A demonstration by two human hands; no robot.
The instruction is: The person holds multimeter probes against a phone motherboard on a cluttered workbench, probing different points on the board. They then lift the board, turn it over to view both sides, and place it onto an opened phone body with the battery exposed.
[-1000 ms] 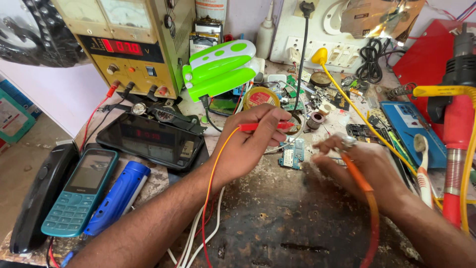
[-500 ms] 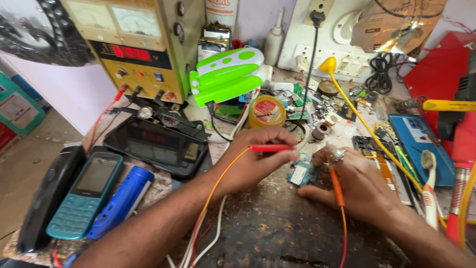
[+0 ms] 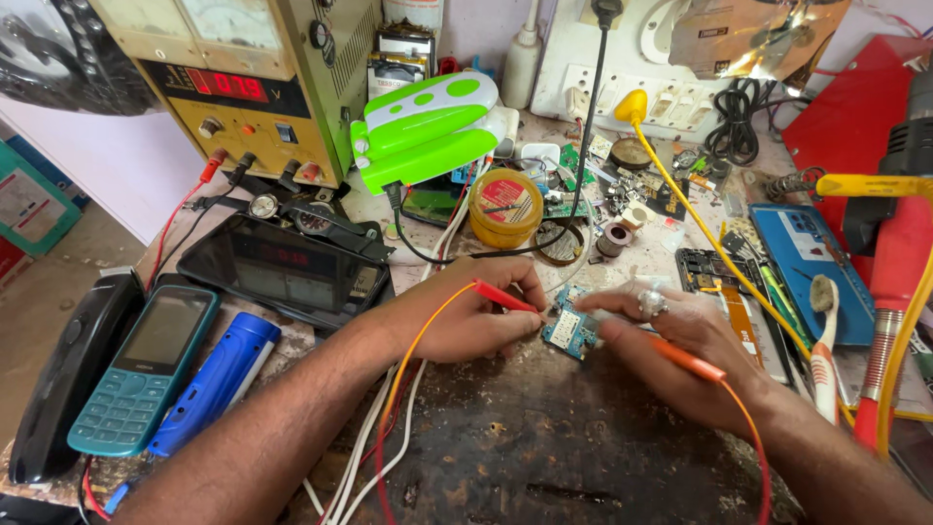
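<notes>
The left hand [image 3: 466, 326] closes its grip on a red probe [image 3: 505, 297], pinched between the thumb and the fingers. The long axis of this probe runs from upper left to lower right, and its tip points down and to the right, toward a small blue circuit board [image 3: 569, 326]. An orange wire [image 3: 413, 365] leaves the back end of the probe and runs down along the left forearm. The right hand [image 3: 680, 355] closes its grip on an orange probe [image 3: 685, 358], which lies across the palm side of the fingers. Its long axis goes from upper left to lower right as well, but its tip points up and to the left, also toward the board; the tip itself is hidden under the fingers, so I cannot tell whether it touches. The fingertips of the right hand rest on the right edge of the board. The board lies flat on the dark, stained surface [image 3: 544, 457], between the two hands and just beside both grips. Its longer side runs roughly from upper left to lower right. Behind the hands stands a round yellow tin [image 3: 505, 206], and beyond it a green and white lamp [image 3: 423, 126]. At the left lie a black tablet [image 3: 277, 272], a teal keypad phone [image 3: 146, 374] and a blue cylinder [image 3: 219, 379].
</notes>
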